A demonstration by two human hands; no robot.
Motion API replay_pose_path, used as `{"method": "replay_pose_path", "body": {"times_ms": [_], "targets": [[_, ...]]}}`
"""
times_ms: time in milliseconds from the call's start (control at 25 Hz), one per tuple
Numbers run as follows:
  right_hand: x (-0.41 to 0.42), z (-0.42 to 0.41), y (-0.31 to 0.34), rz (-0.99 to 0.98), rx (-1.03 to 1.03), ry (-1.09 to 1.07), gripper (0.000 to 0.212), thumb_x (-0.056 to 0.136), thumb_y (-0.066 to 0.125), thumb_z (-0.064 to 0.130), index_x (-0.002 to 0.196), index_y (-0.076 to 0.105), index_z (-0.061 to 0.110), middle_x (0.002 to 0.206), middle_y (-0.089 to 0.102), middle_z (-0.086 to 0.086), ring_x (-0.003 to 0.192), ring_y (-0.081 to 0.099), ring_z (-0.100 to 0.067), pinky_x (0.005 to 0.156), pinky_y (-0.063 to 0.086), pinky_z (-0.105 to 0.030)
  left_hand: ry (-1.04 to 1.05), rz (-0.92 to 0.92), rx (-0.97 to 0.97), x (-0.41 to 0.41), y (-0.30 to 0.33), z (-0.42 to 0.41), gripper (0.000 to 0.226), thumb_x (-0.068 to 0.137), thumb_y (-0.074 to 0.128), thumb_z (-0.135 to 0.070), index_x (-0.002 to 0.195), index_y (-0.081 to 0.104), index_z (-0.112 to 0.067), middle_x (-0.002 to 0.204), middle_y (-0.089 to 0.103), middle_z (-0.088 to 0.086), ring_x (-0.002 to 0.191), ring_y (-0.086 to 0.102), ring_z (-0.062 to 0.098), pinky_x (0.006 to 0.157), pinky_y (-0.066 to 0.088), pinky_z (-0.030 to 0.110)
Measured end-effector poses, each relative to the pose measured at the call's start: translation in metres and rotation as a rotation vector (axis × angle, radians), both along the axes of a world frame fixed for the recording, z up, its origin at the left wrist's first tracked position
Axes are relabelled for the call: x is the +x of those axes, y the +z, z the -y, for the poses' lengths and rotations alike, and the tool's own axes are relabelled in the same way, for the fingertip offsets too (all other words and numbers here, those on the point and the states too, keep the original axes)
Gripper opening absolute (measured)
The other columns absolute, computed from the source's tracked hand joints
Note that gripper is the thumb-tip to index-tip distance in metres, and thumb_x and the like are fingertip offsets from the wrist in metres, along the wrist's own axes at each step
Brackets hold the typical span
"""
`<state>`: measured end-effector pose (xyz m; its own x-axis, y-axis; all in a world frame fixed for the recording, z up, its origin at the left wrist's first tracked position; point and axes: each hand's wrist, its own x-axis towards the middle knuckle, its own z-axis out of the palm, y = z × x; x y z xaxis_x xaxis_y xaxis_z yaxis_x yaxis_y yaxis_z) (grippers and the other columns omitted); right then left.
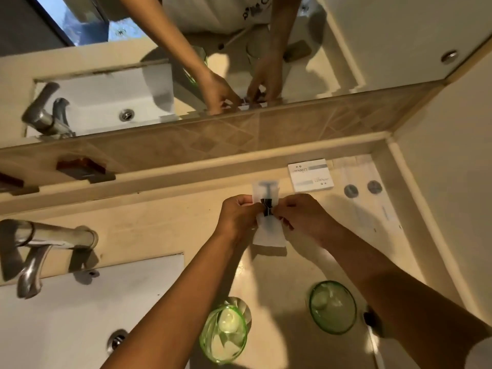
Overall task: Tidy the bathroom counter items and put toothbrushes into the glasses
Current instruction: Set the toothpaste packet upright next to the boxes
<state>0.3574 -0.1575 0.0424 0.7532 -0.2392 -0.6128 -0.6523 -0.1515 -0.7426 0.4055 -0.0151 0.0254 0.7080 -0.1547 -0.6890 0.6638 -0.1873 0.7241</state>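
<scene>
- Looking down at a beige bathroom bench (165, 235), both hands meet over a translucent white sachet (267, 230) held just above the surface.
- The left hand (238, 214) pinches the sachet's left edge and the right hand (300, 213) pinches its right edge, fingertips nearly touching in the middle, right at a small black part (267, 208) of whatever's inside. Looks like a razor-type thing with a T-shaped head, but it's too blurry to say for sure.
- Two green glasses stand near the front edge: the left glass (226, 331) sits under the left forearm, the right glass (332, 306) between the two forearms. Each seems to have something pale at the bottom, can't tell what.
- One small white box (311, 175) with grey print lies against the back ledge.
- Beside it, a flat clear packet (364, 198) holds two round grey discs.
- One chrome tap (34, 249) sits over the white sink (80, 315) on the left.
- The mirror (239, 62) above shows the same hands.
</scene>
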Motion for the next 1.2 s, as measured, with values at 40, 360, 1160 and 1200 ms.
{"method": "replay_pose_path", "body": {"times_ms": [40,360,1160,1200], "targets": [[0.005,0.002,-0.006,-0.02,0.032,-0.03,0.022,0.091,0.057,-0.005,0.069,0.06,-0.003,0.048,0.056,0.001,0.044,0.054,-0.006,0.044,0.04,-0.011,-0.013,-0.002,0.003,0.005,-0.008,0.005,0.014,0.084,0.06,0.015,0.095,0.069,0.014,0.077,0.063,0.02,0.058,0.059,0.025,0.055,0.051,0.025],[0.043,0.008,-0.071,0.016,-0.339,-0.028,0.017,0.086,0.064,0.015,0.074,0.072,0.006,0.075,0.069,-0.006,0.071,0.064,-0.023,0.058,0.047,-0.025,-0.16,0.252,0.335,0.041,-0.066,0.016,0.011,0.081,0.076,-0.018,0.071,0.074,-0.015,0.063,0.07,0.0,0.061,0.065,0.022,0.064,0.056,0.037],[0.023,0.004,-0.069,0.202,-0.6,0.47,0.055,0.1,0.05,0.029,0.151,0.031,0.032,0.115,0.058,-0.001,0.099,0.059,-0.018,0.085,0.053,-0.034,-0.894,1.008,0.802,0.023,-0.096,-0.018,0.06,0.099,0.051,-0.04,0.153,0.04,-0.017,0.162,0.035,0.01,0.151,0.023,0.04,0.119,0.024,0.061],[0.024,0.003,-0.07,0.206,-0.601,0.466,0.055,0.1,0.049,0.028,0.151,0.031,0.032,0.116,0.059,-0.002,0.099,0.059,-0.019,0.086,0.054,-0.036,-0.887,1.004,0.81,0.023,-0.097,-0.017,0.06,0.1,0.05,-0.039,0.154,0.039,-0.016,0.162,0.035,0.01,0.151,0.023,0.04,0.12,0.023,0.061]]}}
